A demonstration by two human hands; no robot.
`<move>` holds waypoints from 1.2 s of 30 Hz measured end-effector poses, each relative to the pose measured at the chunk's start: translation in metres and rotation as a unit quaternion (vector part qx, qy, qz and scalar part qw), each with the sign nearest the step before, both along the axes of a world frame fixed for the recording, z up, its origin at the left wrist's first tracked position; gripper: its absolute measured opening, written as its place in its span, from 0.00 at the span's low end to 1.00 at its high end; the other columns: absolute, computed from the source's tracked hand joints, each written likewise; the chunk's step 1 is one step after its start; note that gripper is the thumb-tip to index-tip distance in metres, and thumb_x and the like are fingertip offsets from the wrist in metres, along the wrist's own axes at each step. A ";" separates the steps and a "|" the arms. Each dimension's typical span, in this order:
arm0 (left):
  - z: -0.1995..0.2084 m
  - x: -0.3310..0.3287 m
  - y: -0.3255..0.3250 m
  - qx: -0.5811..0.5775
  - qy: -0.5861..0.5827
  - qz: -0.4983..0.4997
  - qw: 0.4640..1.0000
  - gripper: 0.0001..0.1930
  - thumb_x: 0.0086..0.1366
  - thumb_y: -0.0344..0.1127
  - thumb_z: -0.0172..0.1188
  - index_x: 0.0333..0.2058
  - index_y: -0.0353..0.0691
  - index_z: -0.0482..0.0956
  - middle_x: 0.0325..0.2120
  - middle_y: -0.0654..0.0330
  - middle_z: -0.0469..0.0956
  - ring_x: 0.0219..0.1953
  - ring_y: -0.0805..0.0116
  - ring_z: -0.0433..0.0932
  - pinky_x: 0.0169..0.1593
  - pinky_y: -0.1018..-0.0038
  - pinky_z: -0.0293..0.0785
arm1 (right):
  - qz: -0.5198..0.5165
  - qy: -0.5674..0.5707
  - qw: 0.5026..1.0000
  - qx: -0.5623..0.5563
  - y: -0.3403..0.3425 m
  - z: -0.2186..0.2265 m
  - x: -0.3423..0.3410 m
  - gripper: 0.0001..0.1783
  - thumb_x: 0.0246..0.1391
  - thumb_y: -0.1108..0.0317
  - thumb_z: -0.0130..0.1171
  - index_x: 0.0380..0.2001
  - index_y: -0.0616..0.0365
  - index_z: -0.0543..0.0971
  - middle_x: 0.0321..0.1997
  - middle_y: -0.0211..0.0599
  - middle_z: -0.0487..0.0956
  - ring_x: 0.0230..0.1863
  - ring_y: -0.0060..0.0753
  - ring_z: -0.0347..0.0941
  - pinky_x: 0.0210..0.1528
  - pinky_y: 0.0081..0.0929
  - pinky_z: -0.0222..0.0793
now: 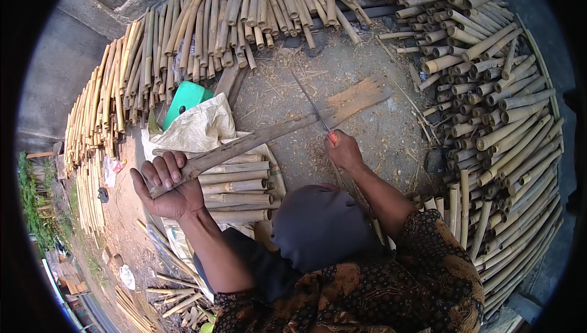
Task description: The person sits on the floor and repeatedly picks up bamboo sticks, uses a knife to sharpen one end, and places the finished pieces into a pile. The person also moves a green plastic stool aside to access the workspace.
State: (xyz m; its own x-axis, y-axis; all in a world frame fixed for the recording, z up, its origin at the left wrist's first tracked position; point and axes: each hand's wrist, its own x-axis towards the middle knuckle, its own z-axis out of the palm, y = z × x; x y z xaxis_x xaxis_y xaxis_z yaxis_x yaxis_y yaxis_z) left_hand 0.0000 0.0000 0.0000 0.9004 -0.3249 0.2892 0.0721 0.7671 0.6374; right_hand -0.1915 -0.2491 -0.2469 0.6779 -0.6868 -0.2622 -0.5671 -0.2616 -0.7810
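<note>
One slender metal blade (306, 94) crosses a rough wooden plank (275, 132).

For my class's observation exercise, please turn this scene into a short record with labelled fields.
Left hand: curled around one end of a weathered wooden board
Right hand: gripping a red-handled tool with a long, thin blade; exact type unclear
Blade and board: cross in this view; contact uncertain
Near the left hand: short bamboo lengths
Beyond them: pale woven sack, green container
Right side: large stack of bamboo poles
Ground: littered with chips
</note>
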 end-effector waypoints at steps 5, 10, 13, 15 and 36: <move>-0.011 0.004 0.003 -0.044 -0.013 -0.047 0.998 0.32 0.79 0.56 0.37 0.13 0.50 0.66 0.11 0.67 0.60 0.20 0.72 0.59 0.32 0.71 0.58 | 0.122 -0.067 0.990 -0.031 0.012 0.028 -0.013 0.16 0.58 0.57 0.61 0.38 0.59 0.80 0.34 0.58 0.82 0.38 0.65 0.80 0.42 0.51 0.76; -0.018 0.006 0.009 -0.038 0.015 -0.030 0.999 0.34 0.78 0.60 0.36 0.14 0.49 0.67 0.10 0.67 0.61 0.16 0.72 0.59 0.27 0.73 0.57 | 0.079 -0.048 0.994 -0.064 0.009 0.022 -0.007 0.15 0.58 0.57 0.62 0.37 0.59 0.79 0.32 0.59 0.82 0.37 0.67 0.79 0.40 0.51 0.76; -0.021 0.012 0.009 -0.049 0.006 -0.033 0.998 0.36 0.76 0.66 0.37 0.15 0.49 0.68 0.10 0.67 0.62 0.15 0.72 0.59 0.26 0.73 0.57 | 0.044 0.010 0.997 -0.063 -0.004 0.015 -0.006 0.16 0.58 0.57 0.62 0.37 0.60 0.79 0.33 0.60 0.82 0.38 0.67 0.79 0.42 0.52 0.75; -0.024 0.013 0.006 -0.069 -0.029 -0.053 0.996 0.37 0.74 0.71 0.37 0.16 0.48 0.69 0.11 0.67 0.62 0.15 0.73 0.60 0.26 0.73 0.58 | 0.064 0.022 0.996 -0.060 -0.009 0.009 -0.012 0.16 0.58 0.56 0.61 0.38 0.60 0.79 0.35 0.61 0.82 0.40 0.66 0.79 0.44 0.52 0.75; -0.008 0.056 0.173 0.099 0.198 0.321 0.921 0.61 0.60 0.83 0.46 0.68 0.25 0.55 0.69 0.39 0.55 0.71 0.42 0.59 0.72 0.44 0.52 | 0.379 0.019 0.919 -0.109 0.047 0.016 0.057 0.26 0.50 0.61 0.72 0.52 0.55 0.78 0.44 0.55 0.84 0.47 0.58 0.81 0.48 0.46 0.76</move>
